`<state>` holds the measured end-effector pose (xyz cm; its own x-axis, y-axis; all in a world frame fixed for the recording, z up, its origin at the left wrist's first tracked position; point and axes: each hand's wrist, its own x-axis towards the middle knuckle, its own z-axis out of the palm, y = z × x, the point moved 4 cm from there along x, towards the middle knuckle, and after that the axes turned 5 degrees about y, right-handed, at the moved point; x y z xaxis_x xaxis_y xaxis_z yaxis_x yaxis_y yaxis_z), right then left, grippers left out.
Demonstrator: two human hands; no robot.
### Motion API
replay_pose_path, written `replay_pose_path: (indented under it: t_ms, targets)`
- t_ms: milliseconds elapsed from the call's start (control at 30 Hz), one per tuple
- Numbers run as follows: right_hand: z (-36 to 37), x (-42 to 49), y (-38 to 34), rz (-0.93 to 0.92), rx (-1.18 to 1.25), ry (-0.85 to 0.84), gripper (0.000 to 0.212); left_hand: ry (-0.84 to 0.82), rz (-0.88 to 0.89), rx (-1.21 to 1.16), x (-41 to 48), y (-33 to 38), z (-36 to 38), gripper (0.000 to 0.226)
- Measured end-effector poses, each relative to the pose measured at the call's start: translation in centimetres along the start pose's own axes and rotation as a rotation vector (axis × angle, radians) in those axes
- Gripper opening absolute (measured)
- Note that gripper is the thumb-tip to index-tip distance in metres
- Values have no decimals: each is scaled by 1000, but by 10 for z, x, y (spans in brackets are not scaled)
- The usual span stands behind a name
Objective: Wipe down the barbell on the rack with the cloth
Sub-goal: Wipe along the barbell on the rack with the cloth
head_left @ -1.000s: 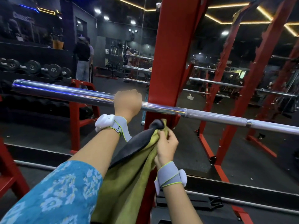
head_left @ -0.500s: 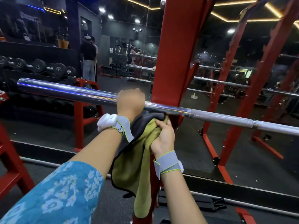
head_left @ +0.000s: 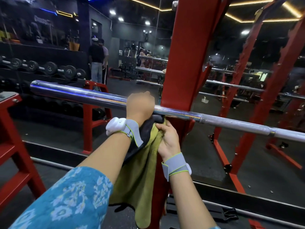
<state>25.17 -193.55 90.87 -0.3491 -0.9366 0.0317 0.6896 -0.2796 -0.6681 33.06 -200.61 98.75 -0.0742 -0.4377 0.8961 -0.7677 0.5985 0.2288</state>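
Dumbbells (head_left: 49, 67) line the dim gym wall behind a red rack (head_left: 186, 63). Across it lies the bar (head_left: 74, 95), the left hand (head_left: 140, 104) clenched round it. Right beneath, the right hand (head_left: 168, 138) grips a bunched green cloth (head_left: 140, 171) against the bar's underside.

Head camera, forward and down, near barbell (head_left: 79, 95)

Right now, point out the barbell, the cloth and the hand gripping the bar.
barbell (head_left: 79, 95): head view, on its shiny sleeve.
cloth (head_left: 140, 179): head view, on its hanging green part.
left hand (head_left: 140, 105): head view, on its back.
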Motion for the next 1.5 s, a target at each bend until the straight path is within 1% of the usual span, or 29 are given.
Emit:
replay_pose_path:
  t_ms: [133, 233, 300, 333, 400, 433, 467, 533, 567, 633, 667, 700, 733, 767, 800, 867, 933, 967, 1033, 1133, 1200, 1233, 1300, 1333, 1400, 1500]
  targets:
    - [-9, -9, -6, 31, -115, -73, 39, -33, 6, 1, 2, 1, -2, 37]
    - [-15, -26, -12, -34, -179, -76, 45, -7, 5, -13, 0, 1, -2, 37]
    - [-11, -35, -21, -148, -187, -67, 48, 21, 9, -12, 0, 1, -4, 45]
    - [-7, -39, -29, -236, -204, -56, 49, 17, 11, -5, 0, 1, -4, 49]
    - [6, -46, -49, -483, -303, -56, 54, -23, 13, 5, 0, 3, -5, 50]
    - [14, -48, -58, -633, -424, -66, 56, -36, 8, 0, 0, 3, -4, 46]
    - [20, -48, -65, -793, -594, -74, 57, -41, 2, -2, 0, 2, -3, 43]
    - [32, -40, -67, -1070, -1014, -52, 62, -48, -5, 8, 1, 0, -2, 41]
    - [38, -33, -62, -1157, -1255, -33, 64, -39, 0, 11, 1, 0, -2, 41]
    - [43, -24, -42, -1250, -1703, 61, 65, 21, 12, 17, 0, -1, -2, 40]
    - [41, -22, -33, -1262, -1868, 135, 64, 47, 14, 8, 1, -1, -3, 40]
    - [37, -21, -27, -1284, -1987, 210, 60, 45, 11, -4, 0, -1, -2, 41]
    - [34, -23, -27, -1292, -2073, 277, 51, 44, 11, -14, -1, 0, -1, 43]
    - [33, -26, -29, -1259, -2133, 339, 46, 42, 9, -23, -1, -1, -1, 45]
    - [30, -27, -36, -1195, -2170, 414, 48, 43, 10, -35, -1, -1, -1, 46]
    - [25, -28, -46, -1047, -2167, 535, 53, 40, 12, -42, -1, -1, -3, 48]
    - [23, -30, -49, -954, -2133, 606, 49, 26, 2, -38, -2, 0, -3, 46]
    - [23, -31, -48, -950, -2108, 613, 49, 23, 4, -40, -1, 1, -3, 45]
    - [29, -32, -42, -986, -2101, 570, 50, 40, 2, -39, -1, 0, -1, 45]
    - [44, -34, -22, -1035, -2199, 424, 48, 73, -17, -50, -1, -2, 1, 41]
    - [47, -32, -16, -1074, -2195, 349, 51, 90, -23, -67, 0, -3, 0, 41]
    - [44, -31, -19, -1099, -2181, 361, 50, 69, -21, -74, 0, -1, 1, 42]
    - [39, -29, -28, -1115, -2164, 437, 47, 60, -1, -76, 0, -3, 1, 43]
    - [33, -28, -35, -1098, -2150, 498, 49, 65, 7, -79, 0, 0, 0, 41]
    - [27, -29, -39, -1078, -2087, 560, 56, 67, 18, -69, -1, -2, -1, 32]
    - [22, -35, -28, -1145, -2044, 547, 54, 69, 12, -85, -1, -2, -2, 26]
